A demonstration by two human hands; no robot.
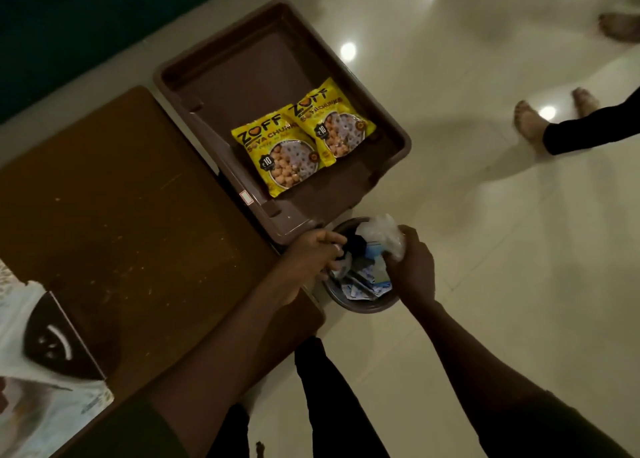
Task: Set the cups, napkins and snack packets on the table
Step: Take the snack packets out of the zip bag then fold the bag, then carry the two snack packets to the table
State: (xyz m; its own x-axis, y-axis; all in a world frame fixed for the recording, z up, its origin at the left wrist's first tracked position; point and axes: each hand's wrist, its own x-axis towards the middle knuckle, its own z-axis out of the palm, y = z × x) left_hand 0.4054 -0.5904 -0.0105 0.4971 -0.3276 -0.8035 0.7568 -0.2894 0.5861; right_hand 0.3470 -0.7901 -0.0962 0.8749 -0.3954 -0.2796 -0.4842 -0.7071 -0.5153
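Note:
Two yellow snack packets (281,152) (334,120) lie side by side in a brown plastic crate (207,73) beside the brown wooden table (131,215). Below the crate stands a round brown bin (363,307) holding papers and wrappers. My right hand (410,265) is over the bin, closed on a crumpled clear plastic bag (381,234). My left hand (313,256) reaches over the bin's left rim, fingers curled around something dark; what it is cannot be made out. No cups or napkins can be made out.
A printed paper bag with a dark shape (45,346) lies on the table's near left corner. Another person's bare feet (530,121) and dark trouser leg stand on the glossy tiled floor at right. My own dark-trousered legs are below the bin.

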